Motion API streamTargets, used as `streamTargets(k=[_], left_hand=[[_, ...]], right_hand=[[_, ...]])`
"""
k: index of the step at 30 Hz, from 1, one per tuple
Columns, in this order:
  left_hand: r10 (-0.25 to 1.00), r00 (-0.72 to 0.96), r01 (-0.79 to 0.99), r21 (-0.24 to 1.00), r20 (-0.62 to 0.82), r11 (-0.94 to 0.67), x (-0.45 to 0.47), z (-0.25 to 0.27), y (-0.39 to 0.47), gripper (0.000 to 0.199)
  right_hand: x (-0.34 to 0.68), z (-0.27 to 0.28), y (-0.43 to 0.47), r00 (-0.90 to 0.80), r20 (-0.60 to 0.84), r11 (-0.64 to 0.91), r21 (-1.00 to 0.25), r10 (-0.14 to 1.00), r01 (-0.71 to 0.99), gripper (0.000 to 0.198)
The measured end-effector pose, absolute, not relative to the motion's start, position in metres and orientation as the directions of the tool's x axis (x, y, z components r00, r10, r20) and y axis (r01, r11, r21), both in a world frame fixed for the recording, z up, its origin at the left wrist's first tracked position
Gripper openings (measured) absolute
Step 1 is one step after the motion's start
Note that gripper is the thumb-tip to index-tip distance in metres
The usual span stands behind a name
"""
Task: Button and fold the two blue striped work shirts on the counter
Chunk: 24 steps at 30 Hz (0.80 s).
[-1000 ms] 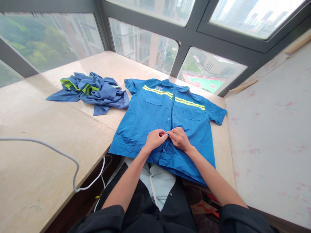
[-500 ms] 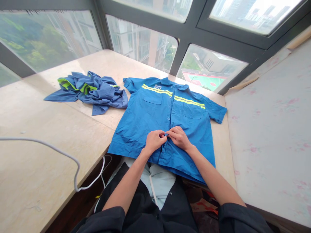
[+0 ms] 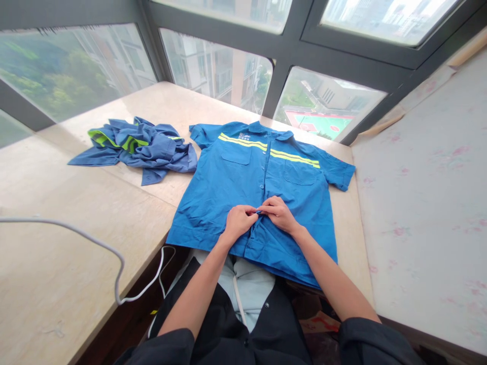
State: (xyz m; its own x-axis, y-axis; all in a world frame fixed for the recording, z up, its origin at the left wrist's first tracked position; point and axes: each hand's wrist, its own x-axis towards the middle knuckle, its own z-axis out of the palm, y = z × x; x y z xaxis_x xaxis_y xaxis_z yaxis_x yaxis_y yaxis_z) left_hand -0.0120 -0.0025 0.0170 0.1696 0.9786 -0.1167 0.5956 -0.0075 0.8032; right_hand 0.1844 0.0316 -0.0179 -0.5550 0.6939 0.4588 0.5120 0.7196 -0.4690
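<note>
Head view: blue shirt (image 3: 238, 180) lies under left hand (image 3: 239, 223) and right hand (image 3: 279, 214), both pinching its front placket (image 3: 262, 175).

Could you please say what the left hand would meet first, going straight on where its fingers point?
Probably the right hand, just ahead over the blue shirt; whether the hands already touch is unclear.
</note>
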Motion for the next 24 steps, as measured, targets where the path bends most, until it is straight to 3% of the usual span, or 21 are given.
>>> streamTargets(k=[14,20,24], left_hand=[[0.988,0.134,0.666,0.745,-0.075,-0.034,-0.009,0.012,-0.002,0.022],[0.99,0.111,0.647,0.763,-0.086,-0.006,-0.009,0.014,-0.002,0.022],[0.991,0.106,0.639,0.769,-0.077,-0.008,-0.009,0.014,-0.003,0.022]], right_hand=[[0.178,-0.013,0.025,-0.567,0.465,0.733,-0.383,0.679,0.563,0.023],[0.179,-0.01,0.02,-0.45,0.52,0.684,-0.483,0.726,0.547,0.013],[0.179,-0.007,0.019,-0.535,0.483,0.721,-0.44,0.693,0.536,0.012]])
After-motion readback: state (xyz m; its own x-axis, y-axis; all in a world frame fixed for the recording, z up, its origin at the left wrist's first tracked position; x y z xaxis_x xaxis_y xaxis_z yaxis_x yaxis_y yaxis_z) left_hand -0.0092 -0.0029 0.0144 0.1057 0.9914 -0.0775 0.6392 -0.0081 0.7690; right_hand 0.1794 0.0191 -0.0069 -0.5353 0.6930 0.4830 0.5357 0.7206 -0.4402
